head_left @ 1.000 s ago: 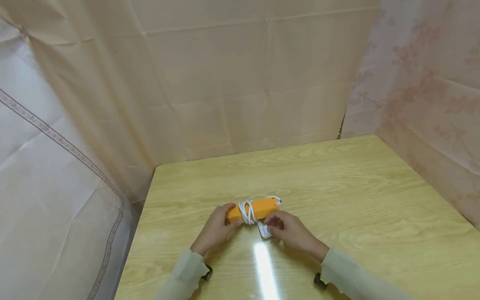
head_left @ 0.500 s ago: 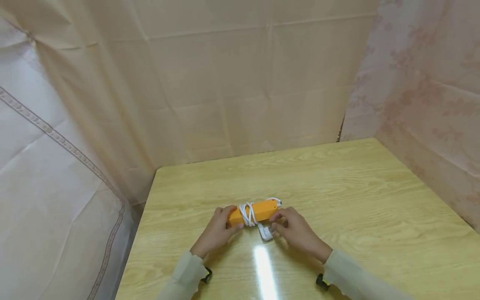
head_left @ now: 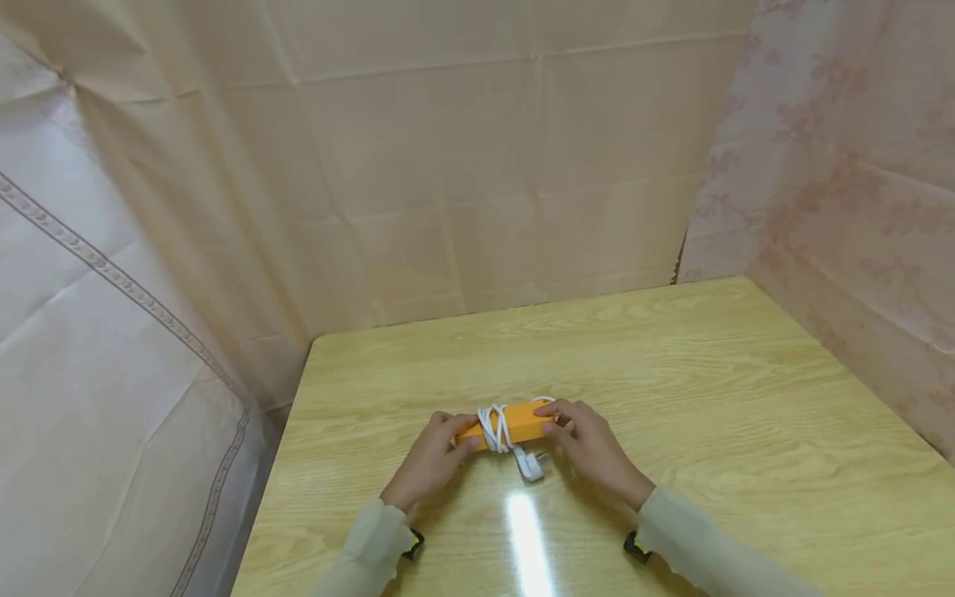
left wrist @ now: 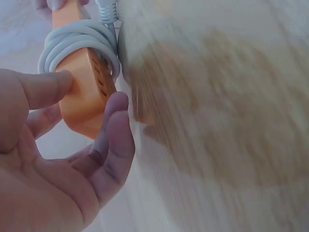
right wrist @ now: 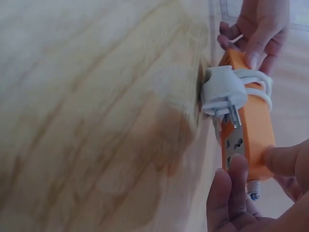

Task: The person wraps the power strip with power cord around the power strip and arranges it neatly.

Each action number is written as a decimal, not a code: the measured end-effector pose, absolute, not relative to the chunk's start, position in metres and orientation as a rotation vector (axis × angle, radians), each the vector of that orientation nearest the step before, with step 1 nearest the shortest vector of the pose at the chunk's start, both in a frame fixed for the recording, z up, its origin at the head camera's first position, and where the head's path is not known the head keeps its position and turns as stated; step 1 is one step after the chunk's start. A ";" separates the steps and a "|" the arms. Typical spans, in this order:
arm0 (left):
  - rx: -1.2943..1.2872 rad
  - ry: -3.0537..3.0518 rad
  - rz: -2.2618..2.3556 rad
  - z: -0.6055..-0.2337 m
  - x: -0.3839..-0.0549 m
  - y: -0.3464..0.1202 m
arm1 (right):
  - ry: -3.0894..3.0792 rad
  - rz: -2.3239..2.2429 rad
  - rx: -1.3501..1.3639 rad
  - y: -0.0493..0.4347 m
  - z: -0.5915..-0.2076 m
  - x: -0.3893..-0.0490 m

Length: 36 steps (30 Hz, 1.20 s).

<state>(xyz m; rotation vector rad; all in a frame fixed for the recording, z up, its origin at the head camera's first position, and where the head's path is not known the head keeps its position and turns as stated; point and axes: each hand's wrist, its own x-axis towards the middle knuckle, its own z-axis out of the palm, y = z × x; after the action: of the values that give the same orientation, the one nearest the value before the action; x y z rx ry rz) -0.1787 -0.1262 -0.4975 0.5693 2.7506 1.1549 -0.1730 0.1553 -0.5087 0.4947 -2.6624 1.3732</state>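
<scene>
An orange power strip (head_left: 525,420) is held between both hands just over the table, its white cord (head_left: 494,428) wound several times around its middle. My left hand (head_left: 433,456) grips the left end, thumb on the near side and fingers behind. At the other end my right hand (head_left: 593,448) grips with thumb and fingers. The white plug (right wrist: 223,89) hangs from the windings on the near side, its metal prongs exposed. Sockets (right wrist: 235,143) show on the downward face in the right wrist view.
A wood-grain table (head_left: 671,373) lies under the hands, with a bright light reflection near its front. A beige cloth (head_left: 485,166) hangs behind it. Pale cloths flank it, the right one (head_left: 858,191) with a floral pattern.
My right hand has let go of the plug and moved up onto the strip's right end. The left hand keeps its grip on the left end.
</scene>
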 end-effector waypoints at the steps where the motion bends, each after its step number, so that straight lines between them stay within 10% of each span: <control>1: 0.565 2.762 1.151 -0.497 -0.179 -0.125 | -2.668 1.361 0.487 0.155 -0.509 -0.174; 36: 0.521 2.661 1.215 -0.496 -0.181 -0.129 | -2.758 1.422 0.598 0.164 -0.513 -0.171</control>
<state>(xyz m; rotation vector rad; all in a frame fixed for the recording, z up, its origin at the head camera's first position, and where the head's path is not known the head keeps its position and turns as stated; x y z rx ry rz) -0.1810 -0.1288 -0.4963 0.5210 2.6609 1.2149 -0.1713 0.1641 -0.5127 0.5981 -2.7584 1.4221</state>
